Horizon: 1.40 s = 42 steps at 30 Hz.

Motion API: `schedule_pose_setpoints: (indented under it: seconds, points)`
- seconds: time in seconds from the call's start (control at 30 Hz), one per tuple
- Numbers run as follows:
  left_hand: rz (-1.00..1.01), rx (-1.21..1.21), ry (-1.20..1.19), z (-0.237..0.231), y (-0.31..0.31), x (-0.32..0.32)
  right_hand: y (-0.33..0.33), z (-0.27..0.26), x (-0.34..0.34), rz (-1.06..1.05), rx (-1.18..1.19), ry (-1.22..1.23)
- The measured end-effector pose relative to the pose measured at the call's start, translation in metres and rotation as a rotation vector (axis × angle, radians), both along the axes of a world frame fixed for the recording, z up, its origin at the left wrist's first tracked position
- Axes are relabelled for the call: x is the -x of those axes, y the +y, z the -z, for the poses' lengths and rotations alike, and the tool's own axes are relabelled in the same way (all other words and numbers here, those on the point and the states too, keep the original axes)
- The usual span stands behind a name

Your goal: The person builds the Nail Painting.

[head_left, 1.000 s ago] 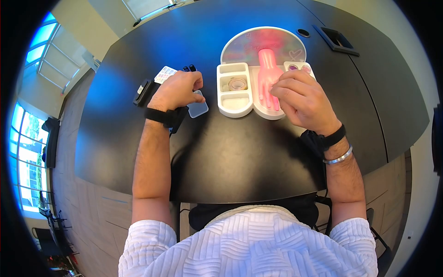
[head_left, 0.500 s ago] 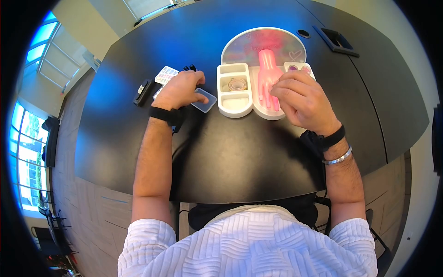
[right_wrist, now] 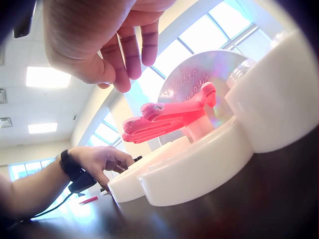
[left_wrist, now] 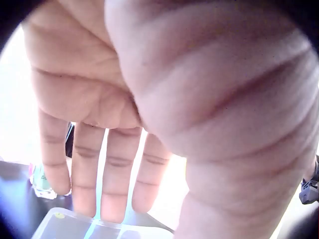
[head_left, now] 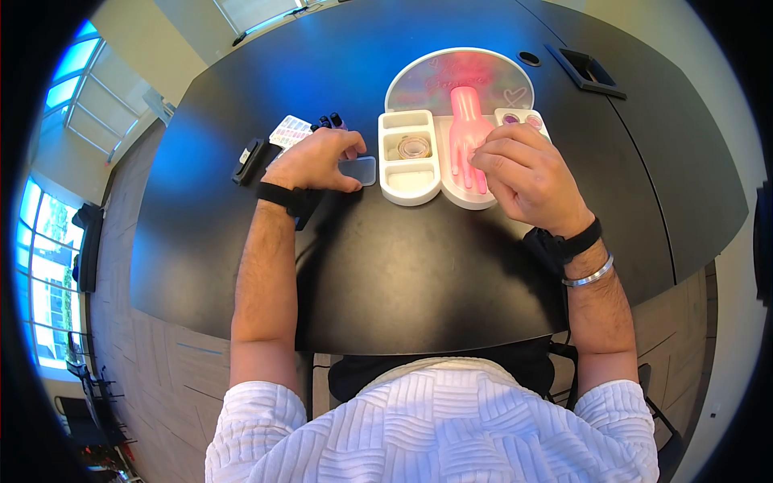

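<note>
At a flat clear plastic case point(head_left: 362, 169) on the dark table, my left hand point(head_left: 314, 157) has its thumb by the near edge. In the left wrist view its long fingers are straight, their tips right at the case's rim. A pink practice hand point(head_left: 469, 129) lies palm down in a white nail-kit stand point(head_left: 411, 198). My right hand point(head_left: 527, 171) hovers over the fingers of that model, thumb close to its index fingertip. I cannot tell whether something small is pinched there.
Behind the left hand are a case of small pale nail tips point(head_left: 290, 129) and several dark-capped bottles point(head_left: 336, 122). A black object point(head_left: 256, 159) lies farther left. The stand has a rounded mirror-like panel point(head_left: 419, 84), a coiled roll point(head_left: 415, 148) and small round pots point(head_left: 533, 121).
The clear case has shifted right and turned, and its near edge now lies farther from me. My left thumb has moved to that edge. The right hand has stayed in place.
</note>
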<state>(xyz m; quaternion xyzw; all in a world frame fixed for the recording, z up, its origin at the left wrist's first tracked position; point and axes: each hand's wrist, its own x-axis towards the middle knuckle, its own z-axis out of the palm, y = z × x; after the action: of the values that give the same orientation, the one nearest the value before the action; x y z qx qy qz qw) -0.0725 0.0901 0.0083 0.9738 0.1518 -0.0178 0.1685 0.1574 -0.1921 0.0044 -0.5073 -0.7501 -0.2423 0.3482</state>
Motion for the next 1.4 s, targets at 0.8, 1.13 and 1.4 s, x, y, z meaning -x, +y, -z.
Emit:
schedule_pose_setpoints:
  seconds: [0.8,1.13,1.4]
  points:
    - [0.186,-0.141,-0.473,0.025,-0.041,-0.037,0.000,0.002,-0.001,-0.013,-0.015,-0.015]
    - [0.195,-0.101,-0.456,0.027,-0.042,-0.039,0.001,0.001,0.001,-0.015,-0.011,-0.011]
    - [0.162,-0.064,-0.440,0.026,-0.042,-0.038,0.001,0.002,0.001,-0.002,0.004,-0.027]
